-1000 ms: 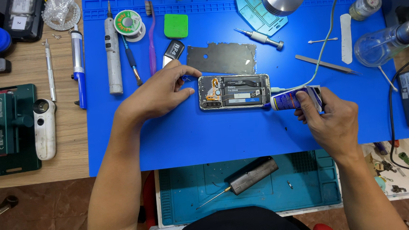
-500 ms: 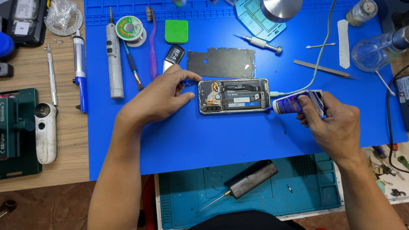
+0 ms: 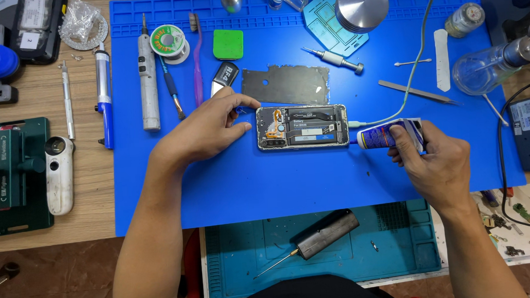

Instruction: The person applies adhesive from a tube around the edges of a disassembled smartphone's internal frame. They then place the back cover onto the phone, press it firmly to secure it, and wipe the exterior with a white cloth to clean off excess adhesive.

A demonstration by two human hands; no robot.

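Note:
An opened phone [image 3: 303, 127] with its back off lies on the blue mat [image 3: 303, 177], showing a black battery and an orange flex part. My left hand [image 3: 206, 129] rests at the phone's left end, fingertips touching its edge. My right hand [image 3: 435, 161] grips a small white and blue glue tube [image 3: 384, 135], with its nozzle pointing at the phone's right end. A grey back plate [image 3: 286, 85] lies just behind the phone.
Behind the phone lie an electric screwdriver [image 3: 148, 82], solder spool [image 3: 167, 39], green pad [image 3: 228, 44], small screwdriver [image 3: 333, 59] and tweezers [image 3: 416, 91]. A glass bottle [image 3: 490, 64] stands at right. A green clamp fixture [image 3: 9, 174] sits left, a teal mat [image 3: 318, 249] in front.
Both hands and the phone stay almost where they were. The view has shifted slightly; the tube stays at the phone's right end.

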